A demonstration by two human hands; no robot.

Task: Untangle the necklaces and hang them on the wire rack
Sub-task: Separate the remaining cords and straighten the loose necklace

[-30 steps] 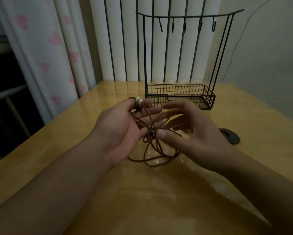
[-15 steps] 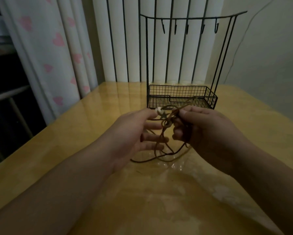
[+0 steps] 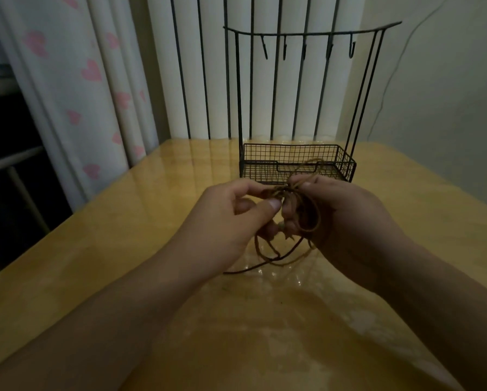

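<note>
You are pinching the tangled brown cord necklaces (image 3: 288, 193) at the knot, left hand (image 3: 231, 218) and right hand (image 3: 341, 221) both grasping cord, above the glossy yellow tabletop (image 3: 123, 249), near the black wire rack (image 3: 297, 165). Pulling outward risks tightening the knot; trailing loops risk snagging.

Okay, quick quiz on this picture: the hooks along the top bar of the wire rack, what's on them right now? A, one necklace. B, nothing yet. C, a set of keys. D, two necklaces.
B: the hooks on the wire rack hang bare, while the tangled brown cords are pinched between the left hand and right hand.
</note>
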